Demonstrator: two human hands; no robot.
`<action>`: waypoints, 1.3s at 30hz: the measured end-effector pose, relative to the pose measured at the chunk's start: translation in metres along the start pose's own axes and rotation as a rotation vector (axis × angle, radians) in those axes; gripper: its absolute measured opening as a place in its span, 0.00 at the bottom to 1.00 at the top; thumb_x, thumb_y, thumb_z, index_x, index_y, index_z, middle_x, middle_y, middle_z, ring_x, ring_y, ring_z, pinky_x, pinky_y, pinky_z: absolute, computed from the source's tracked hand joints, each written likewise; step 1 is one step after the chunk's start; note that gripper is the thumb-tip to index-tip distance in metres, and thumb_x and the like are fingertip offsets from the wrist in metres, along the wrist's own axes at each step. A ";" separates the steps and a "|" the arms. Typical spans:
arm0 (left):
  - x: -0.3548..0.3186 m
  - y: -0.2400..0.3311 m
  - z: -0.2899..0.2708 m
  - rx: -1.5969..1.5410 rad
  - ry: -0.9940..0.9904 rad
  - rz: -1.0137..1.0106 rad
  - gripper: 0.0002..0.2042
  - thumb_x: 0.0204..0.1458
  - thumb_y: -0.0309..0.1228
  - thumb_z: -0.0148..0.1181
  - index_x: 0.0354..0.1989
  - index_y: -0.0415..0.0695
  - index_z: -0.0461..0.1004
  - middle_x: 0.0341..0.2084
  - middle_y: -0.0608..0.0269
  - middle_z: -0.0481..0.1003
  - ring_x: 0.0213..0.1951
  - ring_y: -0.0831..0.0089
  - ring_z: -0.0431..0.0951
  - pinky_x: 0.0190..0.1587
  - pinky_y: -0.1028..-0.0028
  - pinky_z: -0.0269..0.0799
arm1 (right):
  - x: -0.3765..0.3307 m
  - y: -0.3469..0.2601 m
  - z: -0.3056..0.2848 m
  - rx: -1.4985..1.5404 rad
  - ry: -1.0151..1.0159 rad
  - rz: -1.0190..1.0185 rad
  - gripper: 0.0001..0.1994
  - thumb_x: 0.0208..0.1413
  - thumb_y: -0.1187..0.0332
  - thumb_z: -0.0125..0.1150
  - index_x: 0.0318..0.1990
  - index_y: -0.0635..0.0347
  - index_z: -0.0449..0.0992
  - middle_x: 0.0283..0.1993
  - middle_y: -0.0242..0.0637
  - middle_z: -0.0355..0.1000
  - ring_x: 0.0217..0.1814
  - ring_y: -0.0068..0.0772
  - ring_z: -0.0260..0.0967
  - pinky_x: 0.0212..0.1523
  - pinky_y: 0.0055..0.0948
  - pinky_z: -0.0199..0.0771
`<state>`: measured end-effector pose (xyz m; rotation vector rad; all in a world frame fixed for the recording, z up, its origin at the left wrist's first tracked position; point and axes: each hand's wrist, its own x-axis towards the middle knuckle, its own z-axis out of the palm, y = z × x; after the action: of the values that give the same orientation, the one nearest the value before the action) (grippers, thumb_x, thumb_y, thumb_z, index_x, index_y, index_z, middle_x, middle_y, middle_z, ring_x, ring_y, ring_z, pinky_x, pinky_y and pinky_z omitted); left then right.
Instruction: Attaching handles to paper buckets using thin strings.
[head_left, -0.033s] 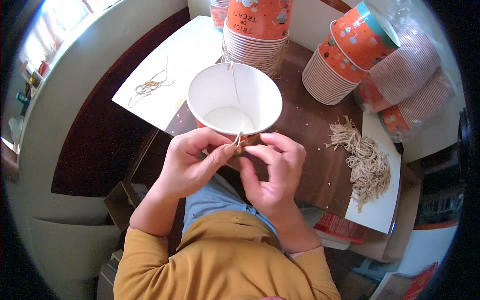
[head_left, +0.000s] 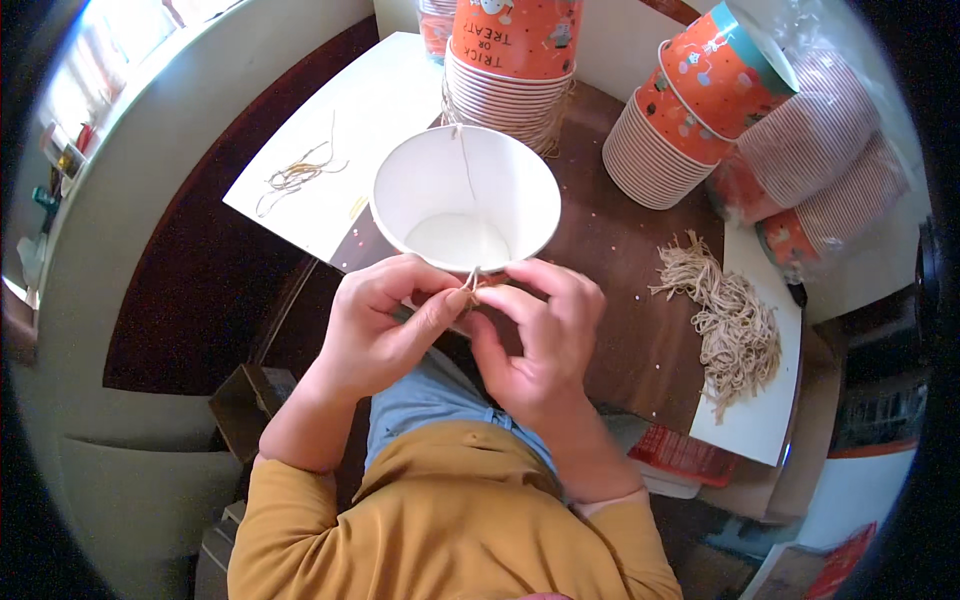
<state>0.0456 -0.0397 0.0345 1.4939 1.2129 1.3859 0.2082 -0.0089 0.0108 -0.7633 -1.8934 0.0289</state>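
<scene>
Nearest, the left hand and the right hand meet at the near rim of the white paper cup, fingertips of both pinched on a short end of tan string where it passes the rim; this grip and the cup's place match the other view of the same instant, so nothing has shifted and the tying looks mid-way. The cup sits open-mouthed on the dark brown table. To the right lies a heap of cut strings on white paper; farther off stand stacks of orange cups.
</scene>
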 end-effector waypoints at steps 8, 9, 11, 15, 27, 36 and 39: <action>-0.002 -0.005 -0.003 0.247 0.134 0.274 0.04 0.49 0.20 0.61 0.25 0.36 0.72 0.23 0.63 0.73 0.25 0.80 0.73 0.29 0.81 0.69 | 0.007 0.014 0.031 0.198 0.005 -0.121 0.10 0.44 0.69 0.64 0.35 0.54 0.73 0.38 0.34 0.71 0.41 0.41 0.67 0.45 0.42 0.62; -0.002 -0.006 -0.005 0.085 0.098 0.203 0.04 0.50 0.21 0.61 0.26 0.36 0.72 0.24 0.65 0.72 0.26 0.81 0.72 0.30 0.82 0.68 | 0.005 0.013 0.034 0.202 0.017 -0.111 0.09 0.44 0.68 0.64 0.35 0.53 0.73 0.37 0.33 0.71 0.40 0.39 0.67 0.44 0.41 0.62; -0.003 -0.005 -0.006 -0.075 0.067 0.132 0.05 0.51 0.21 0.61 0.27 0.36 0.71 0.25 0.66 0.72 0.28 0.82 0.71 0.31 0.83 0.67 | 0.003 0.011 0.035 0.209 0.028 -0.104 0.09 0.44 0.68 0.64 0.34 0.53 0.72 0.35 0.32 0.71 0.38 0.38 0.67 0.42 0.40 0.62; -0.005 -0.003 -0.006 -0.339 0.019 0.046 0.06 0.54 0.26 0.61 0.30 0.37 0.71 0.27 0.68 0.71 0.30 0.84 0.69 0.33 0.84 0.65 | 0.007 0.005 0.028 0.188 -0.004 -0.027 0.09 0.44 0.68 0.65 0.34 0.52 0.72 0.34 0.30 0.70 0.35 0.36 0.66 0.40 0.39 0.60; -0.006 0.013 -0.012 -0.416 0.088 0.216 0.03 0.51 0.20 0.59 0.30 0.35 0.72 0.30 0.61 0.71 0.34 0.79 0.69 0.38 0.81 0.64 | 0.011 0.004 0.011 0.106 -0.088 -0.024 0.05 0.44 0.68 0.66 0.30 0.49 0.76 0.33 0.26 0.72 0.35 0.32 0.65 0.43 0.36 0.57; 0.030 -0.022 -0.018 -0.998 0.053 0.170 0.02 0.53 0.24 0.54 0.29 0.41 0.69 0.28 0.62 0.71 0.34 0.70 0.67 0.44 0.70 0.63 | 0.005 0.014 0.000 -0.028 -0.260 0.006 0.10 0.43 0.69 0.68 0.35 0.51 0.77 0.34 0.28 0.73 0.36 0.33 0.67 0.44 0.33 0.59; 0.039 -0.028 -0.033 -1.048 -0.025 0.142 0.02 0.54 0.26 0.53 0.30 0.43 0.68 0.26 0.62 0.69 0.37 0.68 0.68 0.51 0.64 0.62 | 0.010 0.018 -0.016 0.178 -0.307 0.102 0.20 0.44 0.66 0.68 0.47 0.58 0.75 0.45 0.40 0.72 0.45 0.41 0.69 0.50 0.37 0.65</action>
<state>0.0079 0.0030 0.0228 0.8277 0.2199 1.6864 0.2275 0.0054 0.0197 -0.7644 -2.1043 0.3936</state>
